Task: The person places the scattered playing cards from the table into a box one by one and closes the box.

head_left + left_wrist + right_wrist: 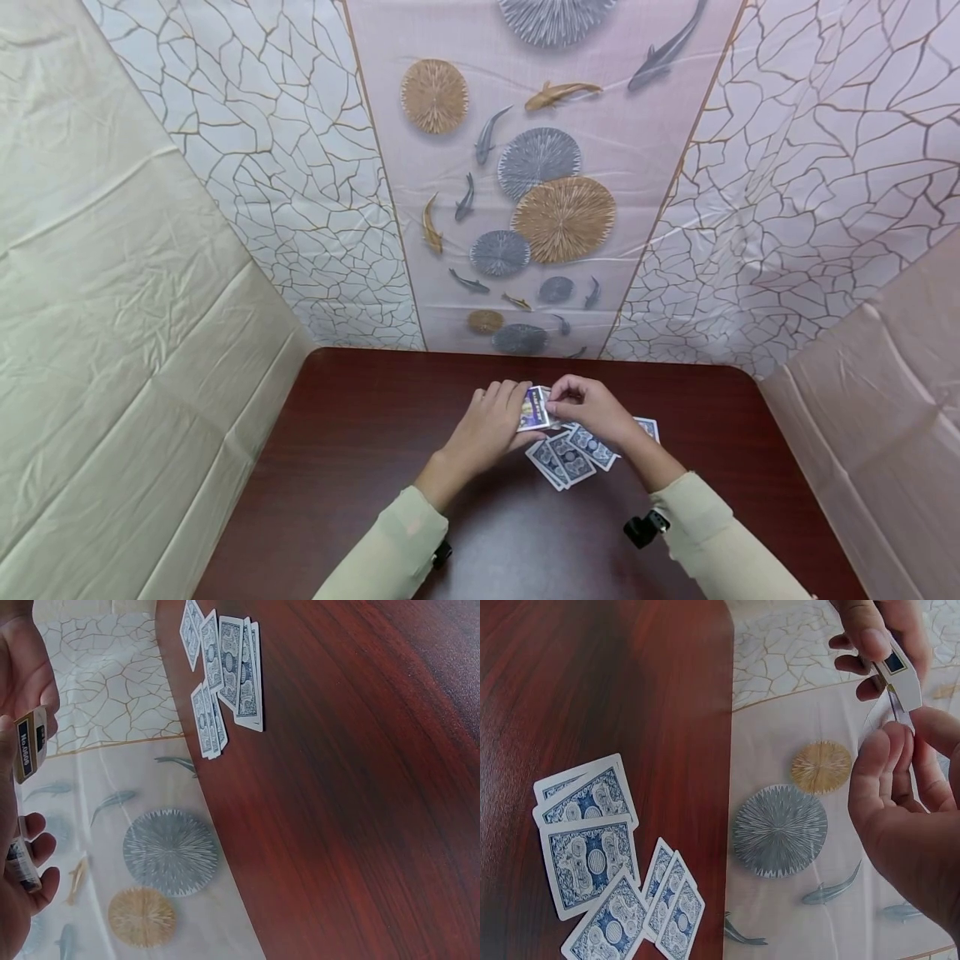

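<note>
My left hand [483,421] holds a small playing-card box [533,408] above the table, fingers over its far side and thumb along its near side. The box has a purple and yellow printed face. In the left wrist view its end shows a dark label [27,748] reading "No.0606". My right hand [592,408] is at the box's right end, thumb and fingers pinching a thin, see-through film [901,714] there. Below the hands, several blue-and-white playing cards [594,862] lie face down, overlapping in loose groups.
The cards lie on a dark red-brown wooden table [360,483]. A patterned cloth [480,167] with fish and round leaf shapes hangs behind its far edge. Pale fabric walls [135,333] stand at both sides. Each wrist carries a small black camera [647,528].
</note>
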Action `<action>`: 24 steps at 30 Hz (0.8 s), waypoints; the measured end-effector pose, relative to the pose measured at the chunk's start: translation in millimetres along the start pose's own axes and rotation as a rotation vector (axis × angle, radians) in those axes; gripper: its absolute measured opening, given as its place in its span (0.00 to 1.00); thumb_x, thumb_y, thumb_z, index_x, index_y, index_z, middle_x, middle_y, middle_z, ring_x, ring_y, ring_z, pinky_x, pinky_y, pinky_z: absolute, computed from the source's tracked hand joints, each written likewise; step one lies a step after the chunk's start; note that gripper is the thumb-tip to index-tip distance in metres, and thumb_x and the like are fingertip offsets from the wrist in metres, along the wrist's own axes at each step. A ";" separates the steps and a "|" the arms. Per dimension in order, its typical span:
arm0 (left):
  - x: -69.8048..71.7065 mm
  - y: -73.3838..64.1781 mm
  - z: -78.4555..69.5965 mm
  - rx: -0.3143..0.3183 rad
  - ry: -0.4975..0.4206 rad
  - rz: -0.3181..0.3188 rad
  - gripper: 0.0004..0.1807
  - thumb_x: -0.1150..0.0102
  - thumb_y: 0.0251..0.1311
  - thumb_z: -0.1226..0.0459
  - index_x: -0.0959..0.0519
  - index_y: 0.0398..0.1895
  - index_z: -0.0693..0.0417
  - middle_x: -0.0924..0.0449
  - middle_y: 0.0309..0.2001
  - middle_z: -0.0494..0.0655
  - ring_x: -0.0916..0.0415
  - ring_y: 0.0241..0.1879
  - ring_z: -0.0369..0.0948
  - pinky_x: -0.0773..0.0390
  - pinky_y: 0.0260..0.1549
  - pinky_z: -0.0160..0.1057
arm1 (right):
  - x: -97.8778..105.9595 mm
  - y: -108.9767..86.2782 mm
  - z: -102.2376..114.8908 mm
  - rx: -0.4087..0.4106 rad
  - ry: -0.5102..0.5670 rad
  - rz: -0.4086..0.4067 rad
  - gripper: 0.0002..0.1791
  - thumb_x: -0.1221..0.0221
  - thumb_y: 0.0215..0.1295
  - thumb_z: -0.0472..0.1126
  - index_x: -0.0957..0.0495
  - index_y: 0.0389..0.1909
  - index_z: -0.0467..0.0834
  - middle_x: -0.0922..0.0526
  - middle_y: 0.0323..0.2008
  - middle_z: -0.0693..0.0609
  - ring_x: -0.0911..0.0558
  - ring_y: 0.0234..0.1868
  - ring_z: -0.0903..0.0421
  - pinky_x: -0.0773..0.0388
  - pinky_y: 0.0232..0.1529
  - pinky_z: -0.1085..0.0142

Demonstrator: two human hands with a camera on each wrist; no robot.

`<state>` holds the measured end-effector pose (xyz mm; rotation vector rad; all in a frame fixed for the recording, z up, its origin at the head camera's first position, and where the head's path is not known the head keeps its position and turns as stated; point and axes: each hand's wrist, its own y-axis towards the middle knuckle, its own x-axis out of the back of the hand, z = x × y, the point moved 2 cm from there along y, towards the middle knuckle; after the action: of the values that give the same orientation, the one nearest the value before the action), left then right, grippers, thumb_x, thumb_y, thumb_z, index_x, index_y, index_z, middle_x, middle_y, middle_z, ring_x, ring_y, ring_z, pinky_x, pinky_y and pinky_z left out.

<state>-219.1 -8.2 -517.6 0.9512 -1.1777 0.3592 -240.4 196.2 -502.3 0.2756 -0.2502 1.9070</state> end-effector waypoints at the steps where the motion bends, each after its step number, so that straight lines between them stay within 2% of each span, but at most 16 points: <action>1: 0.0 -0.2 0.3 0.001 0.006 -0.003 0.44 0.41 0.61 0.33 0.29 0.66 0.58 0.21 0.51 0.49 0.25 0.45 0.44 0.26 0.38 0.42 | 0.2 -0.1 0.1 0.006 -0.011 -0.009 0.09 0.35 0.67 0.32 0.22 0.42 0.31 0.19 0.35 0.44 0.21 0.33 0.61 0.20 0.36 0.69; 7: 0.8 -1.2 3.2 0.009 0.017 -0.002 0.45 0.42 0.62 0.32 0.28 0.66 0.58 0.21 0.51 0.49 0.24 0.45 0.45 0.25 0.38 0.42 | 7.5 -3.6 6.5 0.063 -0.091 -0.080 0.08 0.33 0.66 0.33 0.22 0.40 0.34 0.21 0.34 0.48 0.22 0.33 0.62 0.23 0.35 0.71; 14: 0.6 -2.7 8.5 0.026 -0.010 0.018 0.46 0.44 0.62 0.31 0.30 0.68 0.58 0.21 0.54 0.50 0.24 0.48 0.44 0.25 0.40 0.42 | 28.7 -13.3 10.7 0.077 -0.040 -0.094 0.10 0.34 0.68 0.34 0.23 0.44 0.33 0.22 0.33 0.50 0.23 0.31 0.61 0.23 0.31 0.68; 20: 1.6 -4.5 12.1 0.022 -0.003 0.017 0.47 0.47 0.63 0.30 0.30 0.68 0.59 0.21 0.54 0.50 0.24 0.49 0.45 0.24 0.41 0.43 | 48.4 -19.9 5.1 0.097 -0.074 -0.082 0.12 0.36 0.68 0.32 0.24 0.48 0.30 0.20 0.36 0.46 0.20 0.34 0.59 0.18 0.34 0.66; 24: 1.8 -5.9 13.3 0.018 0.004 0.011 0.46 0.46 0.62 0.31 0.30 0.68 0.59 0.21 0.53 0.50 0.23 0.48 0.45 0.24 0.41 0.43 | 61.6 -23.8 -1.3 0.099 -0.145 -0.093 0.14 0.35 0.68 0.33 0.23 0.50 0.31 0.19 0.41 0.42 0.20 0.38 0.61 0.18 0.39 0.68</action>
<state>-222.6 -22.5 -517.6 0.9594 -1.1777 0.3809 -238.8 259.4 -483.5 0.4847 -0.2361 1.8125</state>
